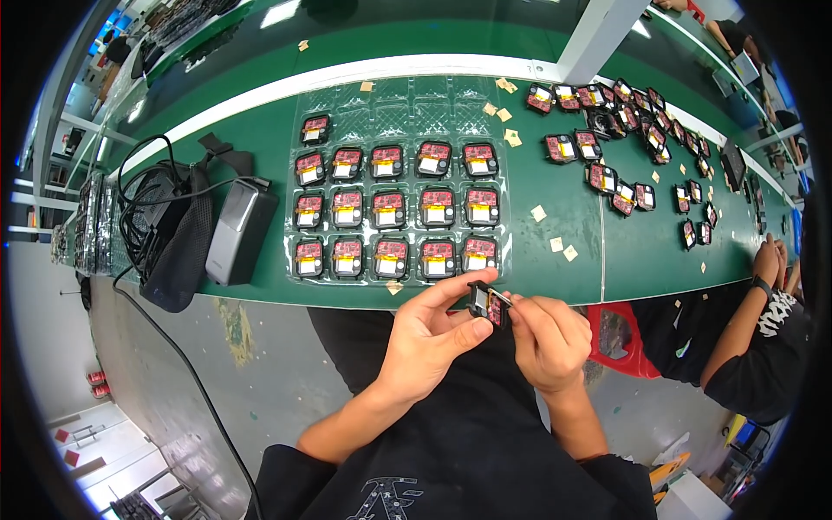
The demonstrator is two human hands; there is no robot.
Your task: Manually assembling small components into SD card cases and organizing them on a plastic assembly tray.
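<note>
Small square black-cased module [487,304] is showing a red board and a yellow patch. Same red, yellow and white are repeating across the rows of modules in the clear plastic moulded tray [400,108]. Long counter [572,212] is showing dark green with a white edge stripe. Tan paper squares [539,213] are dotting it. Grey boxy device [238,232] is sitting beside black mesh pouch [178,251]. Red plastic stool [620,342] is showing below.

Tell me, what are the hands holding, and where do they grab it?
The left hand pinches a small black module by its edges; the right hand touches its right end.
</note>
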